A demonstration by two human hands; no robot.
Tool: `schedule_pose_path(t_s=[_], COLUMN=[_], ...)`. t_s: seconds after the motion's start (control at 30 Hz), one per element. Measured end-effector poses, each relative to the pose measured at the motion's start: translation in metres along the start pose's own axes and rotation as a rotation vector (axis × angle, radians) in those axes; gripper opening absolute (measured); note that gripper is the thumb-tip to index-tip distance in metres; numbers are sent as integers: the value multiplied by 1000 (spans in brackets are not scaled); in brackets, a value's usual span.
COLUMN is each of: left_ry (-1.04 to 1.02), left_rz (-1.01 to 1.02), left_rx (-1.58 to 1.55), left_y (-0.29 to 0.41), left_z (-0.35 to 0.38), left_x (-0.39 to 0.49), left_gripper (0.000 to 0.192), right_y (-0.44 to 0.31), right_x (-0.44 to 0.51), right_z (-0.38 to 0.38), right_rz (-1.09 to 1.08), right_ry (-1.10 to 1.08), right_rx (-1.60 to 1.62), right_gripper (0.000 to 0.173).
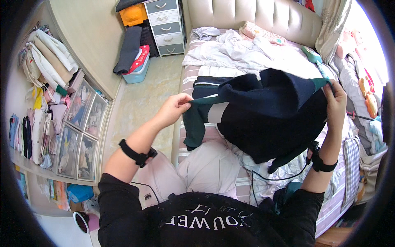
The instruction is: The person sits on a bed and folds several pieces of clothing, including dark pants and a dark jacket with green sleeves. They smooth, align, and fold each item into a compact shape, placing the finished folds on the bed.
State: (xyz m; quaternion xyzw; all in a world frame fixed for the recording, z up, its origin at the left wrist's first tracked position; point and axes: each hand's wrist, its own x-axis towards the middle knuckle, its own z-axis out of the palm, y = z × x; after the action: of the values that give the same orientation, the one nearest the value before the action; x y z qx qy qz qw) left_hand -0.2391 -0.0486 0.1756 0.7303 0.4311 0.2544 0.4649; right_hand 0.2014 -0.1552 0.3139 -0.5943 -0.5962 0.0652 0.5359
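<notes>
Between my two hands hangs a dark navy garment (265,114) with green and white parts, spread above the bed. My left hand (177,106) pinches its green edge by the white band, and a green sleeve (195,132) droops below. At the far side, my right hand (334,98) grips a green corner of the same garment. Behind it, partly covered, lies a dark folded piece of clothing (205,88) with a white stripe. My light trouser legs (209,166) are below, one against the bed.
The striped bed (188,72) carries a rumpled white quilt (228,52) and a pink pillow (262,33). To the left stands an open wardrobe with clear drawers (69,148). A drawer cabinet (166,27) and a blue bin (137,74) are at the back. A black cable (277,179) runs near my right forearm.
</notes>
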Motion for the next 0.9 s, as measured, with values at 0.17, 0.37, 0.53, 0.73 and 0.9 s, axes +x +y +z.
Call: schedule_pose_path(t_s=[0.17,0.37,0.53,0.73,0.9], left_ry=[293,520,88,0,258], left_rz=[-11,271,-91,-5,338], left_rx=[-473,-257,-404,-486,-243], left_y=[-55,-85,-86,-54,14], left_z=[55,163,188,127,0], left_x=[39,38,42,45,1], left_gripper=[18,37,46,31,32], right_y=[-13,-19,-20,1,33], right_x=[-4,-4,-16,-12,-12], right_z=[15,22,19,-8,-24], right_rz=[249,367,352,274,409], right_ry=[120,-45,-6,-73,303], right_rx=[258,355,411,366,437], right_gripper=[25,21,20,25,30])
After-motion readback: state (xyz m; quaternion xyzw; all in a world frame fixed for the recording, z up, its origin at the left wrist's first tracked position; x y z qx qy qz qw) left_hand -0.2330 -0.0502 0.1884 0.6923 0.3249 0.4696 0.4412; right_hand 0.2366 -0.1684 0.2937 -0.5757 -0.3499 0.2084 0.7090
